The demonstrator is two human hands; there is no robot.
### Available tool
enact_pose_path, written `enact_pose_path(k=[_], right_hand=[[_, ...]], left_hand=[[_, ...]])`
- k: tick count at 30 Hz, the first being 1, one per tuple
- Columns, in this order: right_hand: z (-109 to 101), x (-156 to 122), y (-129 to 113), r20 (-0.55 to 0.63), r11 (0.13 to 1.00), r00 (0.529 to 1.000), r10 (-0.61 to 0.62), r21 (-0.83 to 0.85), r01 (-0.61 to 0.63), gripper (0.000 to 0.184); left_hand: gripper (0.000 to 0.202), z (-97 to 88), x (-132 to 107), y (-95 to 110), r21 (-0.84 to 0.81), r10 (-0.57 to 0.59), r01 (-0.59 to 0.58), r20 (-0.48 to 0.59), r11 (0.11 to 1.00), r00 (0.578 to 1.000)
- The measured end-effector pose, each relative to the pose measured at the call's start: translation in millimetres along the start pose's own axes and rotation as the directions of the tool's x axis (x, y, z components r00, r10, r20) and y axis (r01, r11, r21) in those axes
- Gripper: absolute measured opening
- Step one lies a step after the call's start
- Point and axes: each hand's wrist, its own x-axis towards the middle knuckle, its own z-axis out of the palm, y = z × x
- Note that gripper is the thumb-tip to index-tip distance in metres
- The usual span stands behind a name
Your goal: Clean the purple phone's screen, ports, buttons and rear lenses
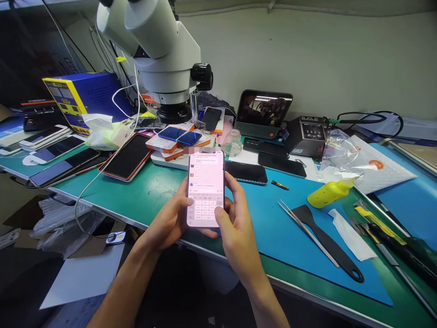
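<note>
Between both hands a lit smartphone [205, 182] is held upright over the bench's front edge. Its pinkish screen shows a chat with a keypad below. My left hand [172, 216] is closed round the phone's left side, with the thumb at the keypad's left edge. On the other side, my right hand [235, 223] grips the phone, its thumb over the keypad's lower right. Most of the fingers are hidden behind the phone. Just beyond it lie a dark phone [246, 173] and a stack of boxes with a blue phone [180, 135] on top.
A microscope [160, 59] stands over the bench. Tweezers [309, 232], a black spatula [327, 243] and a yellow bottle [329, 193] lie on the blue mat [273, 228]. Several phones and a blue power unit [99, 98] are at left. A white cable [99, 175] hangs over the edge.
</note>
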Motion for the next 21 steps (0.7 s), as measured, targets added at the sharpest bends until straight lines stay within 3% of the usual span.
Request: enact_pose_path(k=[10,15,21], right_hand=[[0.2,-2.3,0.2,0.002,0.998,1.000,-0.022,-0.056,0.022,0.081],[-1.4,-3.6,2.0,0.014,0.997,1.000,-0.021,-0.071,0.022,0.085],[-3.1,-6.1,5.3,0.043,0.994,0.998,-0.048,-0.091,0.052,0.078]], left_hand=[[0.095,4.2,0.2,5.1,-0.033,-0.020,0.020,-0.002,0.999,1.000],[0.086,3.8,-1.0,2.9,-0.044,-0.032,0.031,-0.028,0.999,0.999],[0.084,-0.6,-2.5,0.0,-0.047,0.007,-0.008,-0.011,0.999,1.000]])
